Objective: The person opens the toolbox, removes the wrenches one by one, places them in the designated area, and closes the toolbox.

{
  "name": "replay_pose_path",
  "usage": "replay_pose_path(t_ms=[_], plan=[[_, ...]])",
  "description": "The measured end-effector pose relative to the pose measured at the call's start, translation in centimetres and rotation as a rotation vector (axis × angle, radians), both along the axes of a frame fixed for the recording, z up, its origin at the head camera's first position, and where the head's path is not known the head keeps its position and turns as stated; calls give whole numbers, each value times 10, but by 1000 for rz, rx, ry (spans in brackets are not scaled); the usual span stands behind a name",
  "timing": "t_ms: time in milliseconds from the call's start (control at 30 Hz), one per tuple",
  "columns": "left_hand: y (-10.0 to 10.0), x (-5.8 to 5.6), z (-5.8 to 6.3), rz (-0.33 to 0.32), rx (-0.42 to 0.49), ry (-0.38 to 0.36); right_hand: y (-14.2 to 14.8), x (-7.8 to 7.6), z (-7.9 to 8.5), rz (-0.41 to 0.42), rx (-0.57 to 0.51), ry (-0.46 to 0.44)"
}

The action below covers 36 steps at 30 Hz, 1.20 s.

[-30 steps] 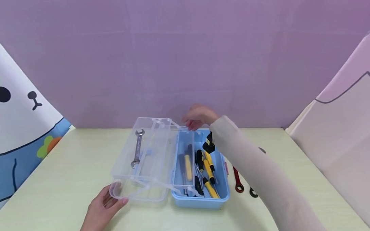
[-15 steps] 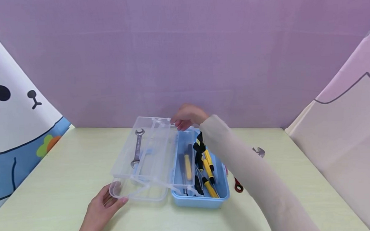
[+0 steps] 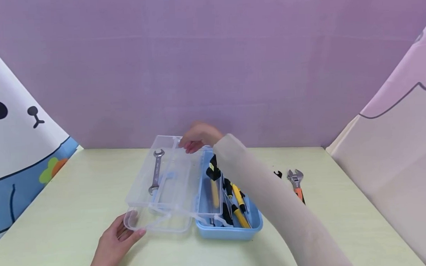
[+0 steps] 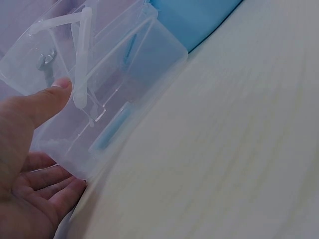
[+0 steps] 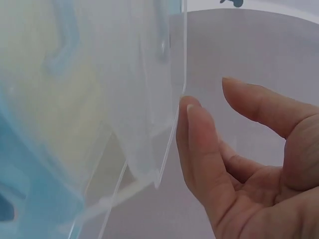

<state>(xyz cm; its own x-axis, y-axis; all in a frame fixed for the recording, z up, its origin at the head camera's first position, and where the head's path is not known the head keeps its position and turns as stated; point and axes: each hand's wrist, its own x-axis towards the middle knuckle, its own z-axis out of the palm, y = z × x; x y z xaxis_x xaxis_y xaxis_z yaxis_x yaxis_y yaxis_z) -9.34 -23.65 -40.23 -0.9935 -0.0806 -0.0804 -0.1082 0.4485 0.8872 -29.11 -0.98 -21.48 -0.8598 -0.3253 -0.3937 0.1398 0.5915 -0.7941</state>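
Clear plastic tray is lying left of centre, cradling a wrench. The left hand is pinching its near-left corner, likely steadying it; the right hand is holding fingers together, thumb apart, by its far edge. A blue toolbox is sitting partly beneath.

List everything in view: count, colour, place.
Toolbox: one, blue, centre.
Lid: one, clear, open left of toolbox.
Wrench: one, silver, in or behind lid.
Handled tools: several, yellow or black, in toolbox.
Adjustable wrench: one, silver and orange, right of toolbox.
Dark tool: one, black, partly hidden by sleeve.
Unclear object: one, mostly black, by sleeve's end.
Table: one, pale, underneath.
Backdrop: one, purple, behind.
Printed cloths: two, multicoloured, either side.
Sleeve: one, cream, right arm.
Left hand: one, on lid's near corner.
Right hand: one, at lid's far edge.
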Motion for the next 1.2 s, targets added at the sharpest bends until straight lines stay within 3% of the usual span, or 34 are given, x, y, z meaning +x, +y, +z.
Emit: replay_pose_path(t_ms=[300,567,800,1000,1200], plan=[[2,3,-2,1,20,0,-28,10,-6,-23,-94,-26],[1,1,4,-5,3,-29,-47,13,-9,-20,-147,-43],[1,0,1,-6,-3,-36,-58,16,-10,9,-66,-26],[-2,-1,-2,-14,-3,-36,-68,21,-13,-51,-11,17],[-2,2,-2,-10,12,-80,-76,23,-18,-67,36,-10]])
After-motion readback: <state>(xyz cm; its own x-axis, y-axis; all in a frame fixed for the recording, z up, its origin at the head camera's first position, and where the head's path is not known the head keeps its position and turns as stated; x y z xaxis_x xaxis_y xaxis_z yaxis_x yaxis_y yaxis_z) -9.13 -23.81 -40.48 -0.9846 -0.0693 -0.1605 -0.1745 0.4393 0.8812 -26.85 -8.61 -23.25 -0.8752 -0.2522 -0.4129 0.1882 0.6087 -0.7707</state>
